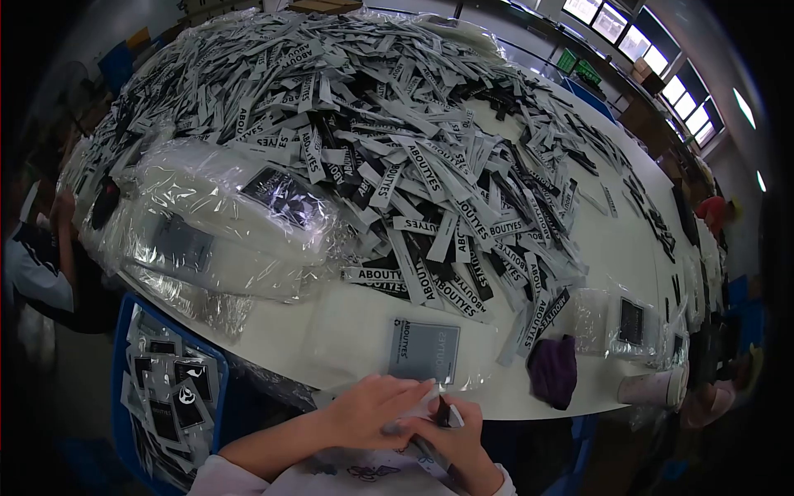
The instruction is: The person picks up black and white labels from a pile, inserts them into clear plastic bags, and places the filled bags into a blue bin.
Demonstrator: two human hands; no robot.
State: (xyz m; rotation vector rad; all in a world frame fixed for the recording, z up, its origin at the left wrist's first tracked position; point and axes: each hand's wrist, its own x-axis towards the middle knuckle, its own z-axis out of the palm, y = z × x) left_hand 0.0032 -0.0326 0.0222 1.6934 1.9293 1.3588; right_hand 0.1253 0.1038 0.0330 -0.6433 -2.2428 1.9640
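My left hand (376, 411) is at the table's front edge, its fingers bent toward the right hand and its fingertips close to it. Something whitish and thin shows between its thumb and fingers, too hidden to name. Close beside it, my right hand (459, 436) pinches a black and white label strip (444, 411), whose end sticks up between the fingers. Just beyond both hands lies a clear plastic bag (475, 351) with a grey printed panel (424, 351). A large heap of printed label strips (422, 169) covers the table behind it.
Stacked clear plastic bags (223, 215) lie at the left of the white table (529, 393). More bags (633, 322), a purple cloth (552, 372) and a cup (653, 387) are at right. A blue bin (219, 405) of packed bags stands lower left. Another person (50, 264) sits at far left.
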